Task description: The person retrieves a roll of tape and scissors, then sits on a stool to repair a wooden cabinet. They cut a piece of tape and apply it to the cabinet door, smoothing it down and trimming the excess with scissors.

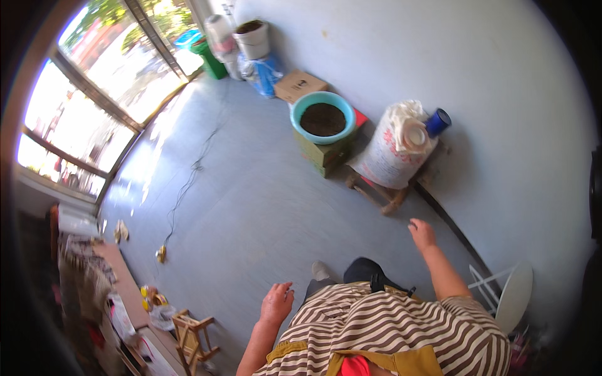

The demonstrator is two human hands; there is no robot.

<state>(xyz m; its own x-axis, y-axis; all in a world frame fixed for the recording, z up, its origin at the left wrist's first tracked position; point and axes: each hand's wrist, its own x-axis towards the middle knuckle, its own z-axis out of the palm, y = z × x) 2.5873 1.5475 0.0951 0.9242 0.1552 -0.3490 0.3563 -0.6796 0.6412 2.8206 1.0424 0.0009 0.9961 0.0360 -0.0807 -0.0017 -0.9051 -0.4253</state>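
My left hand (277,304) hangs over the floor beside my striped shirt, its fingers loosely bent and apart, holding nothing I can see. My right hand (422,234) reaches forward near the wall, fingers slightly curled, touching nothing. Nearest to it is a low wooden stool (389,203) bearing a full white sack (392,156) with red print. On the sack rest a small pale round container (415,136) and a dark blue cylindrical can (438,123). Left of the sack, a turquoise basin (298,120) of dark soil (323,119) stands on a greenish box (318,152).
A cardboard box (300,85), a white bucket of soil (253,42) and a green bin (211,61) line the wall. A cord (188,178) with a yellow plug end crosses the floor. A small wooden stool (191,335) stands lower left; a white round-topped folding seat (515,297) leans at right.
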